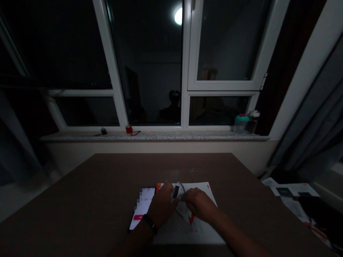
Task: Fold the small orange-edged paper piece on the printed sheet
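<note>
Over a printed white sheet [187,238] on the brown table, my left hand [163,204] closes its fingers on the left side of a curled piece of printed paper [180,189] with a dark patch. A dark band circles my left wrist. My right hand [200,202] pinches the same piece from the right, fingertips bent inward. Below the fingers, a pointed part with a red tip [191,218] hangs over the sheet; whether it belongs to the held piece is unclear. Dim light blurs the details. A lit phone [143,207] lies beside my left hand.
The table [107,178] reaches toward a granite windowsill [166,135]. On the sill are a red jar [129,129], a small dark bottle [103,131], a teal-lidded container [241,123] and a clear bottle [252,121]. More printed papers [292,200] lie beyond the table's right edge.
</note>
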### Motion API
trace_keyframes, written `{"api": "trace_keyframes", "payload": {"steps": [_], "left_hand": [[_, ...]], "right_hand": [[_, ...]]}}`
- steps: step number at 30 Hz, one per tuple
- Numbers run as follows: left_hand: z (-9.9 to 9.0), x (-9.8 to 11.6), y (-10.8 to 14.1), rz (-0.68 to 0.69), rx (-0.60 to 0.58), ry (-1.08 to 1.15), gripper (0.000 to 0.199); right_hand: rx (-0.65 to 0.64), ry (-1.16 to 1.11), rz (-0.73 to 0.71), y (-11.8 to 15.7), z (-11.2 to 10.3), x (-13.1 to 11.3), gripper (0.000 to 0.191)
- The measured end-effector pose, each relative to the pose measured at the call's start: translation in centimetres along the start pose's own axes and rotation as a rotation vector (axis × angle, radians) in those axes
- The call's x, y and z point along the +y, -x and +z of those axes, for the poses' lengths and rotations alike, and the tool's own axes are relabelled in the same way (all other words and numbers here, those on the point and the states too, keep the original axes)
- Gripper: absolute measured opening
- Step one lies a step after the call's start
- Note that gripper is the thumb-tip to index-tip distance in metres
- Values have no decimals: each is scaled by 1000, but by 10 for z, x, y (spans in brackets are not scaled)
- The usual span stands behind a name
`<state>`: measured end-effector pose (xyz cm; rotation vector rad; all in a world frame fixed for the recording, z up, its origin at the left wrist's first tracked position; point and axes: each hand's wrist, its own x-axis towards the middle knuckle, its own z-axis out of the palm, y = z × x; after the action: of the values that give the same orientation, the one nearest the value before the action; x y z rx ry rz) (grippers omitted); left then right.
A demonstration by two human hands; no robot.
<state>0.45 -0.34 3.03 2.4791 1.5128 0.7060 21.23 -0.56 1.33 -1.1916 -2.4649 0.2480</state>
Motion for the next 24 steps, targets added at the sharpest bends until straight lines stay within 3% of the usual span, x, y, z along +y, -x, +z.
{"api": "trace_keyframes", "payload": {"steps": [3,16,24], "left_hand": [[0,-2,-1,-43,-30,-12,29],[-3,0,-4,-76,-182,-95,11],[4,-8,-6,-113,-174,-181,23]], "right_hand": [[5,9,-29,1,1,-1,34],[-16,46,-67,0,1,-10,33],[-38,40,-65,-1,1,-14,31]]}}
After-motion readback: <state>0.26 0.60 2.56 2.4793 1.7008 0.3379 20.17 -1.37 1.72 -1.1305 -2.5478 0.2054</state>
